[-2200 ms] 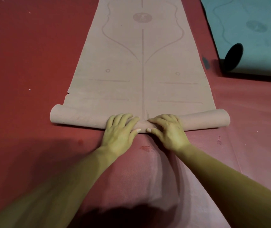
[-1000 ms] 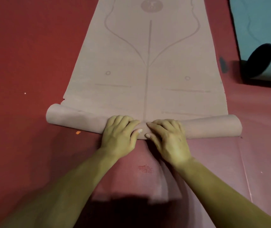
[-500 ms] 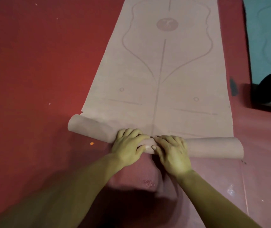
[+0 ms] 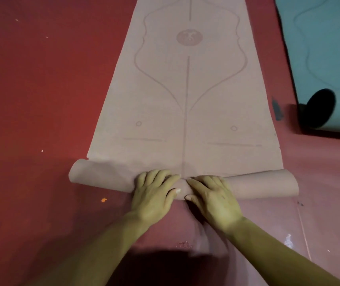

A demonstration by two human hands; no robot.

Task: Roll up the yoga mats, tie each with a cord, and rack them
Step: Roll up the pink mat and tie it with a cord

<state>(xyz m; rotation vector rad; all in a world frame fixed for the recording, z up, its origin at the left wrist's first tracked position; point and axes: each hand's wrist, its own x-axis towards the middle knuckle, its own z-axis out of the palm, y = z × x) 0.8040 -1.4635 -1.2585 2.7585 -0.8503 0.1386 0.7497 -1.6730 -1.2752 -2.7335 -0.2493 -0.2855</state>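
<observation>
A dusty-pink yoga mat point(image 4: 185, 96) with printed guide lines lies lengthwise on the red floor, stretching away from me. Its near end is wound into a low roll point(image 4: 262, 185) that runs across the view. My left hand point(image 4: 154, 193) and my right hand point(image 4: 212, 197) sit side by side on the middle of that roll, fingers draped over its top and thumbs against its near side. A teal yoga mat point(image 4: 325, 48) lies at the right with its near end rolled, showing a dark round opening point(image 4: 320, 108). No cord or rack is in view.
Red floor point(image 4: 41, 89) spreads wide on the left. A paler pink floor covering point(image 4: 319, 213) lies under my forearms and to the right. A small orange scrap point(image 4: 103, 200) sits left of my left wrist. A dark mark point(image 4: 277, 109) lies between the two mats.
The roll has moved forward along the pink mat and grown a little thicker. Both hands stayed together on its middle. My view has shifted, so the teal mat sits nearer the right edge.
</observation>
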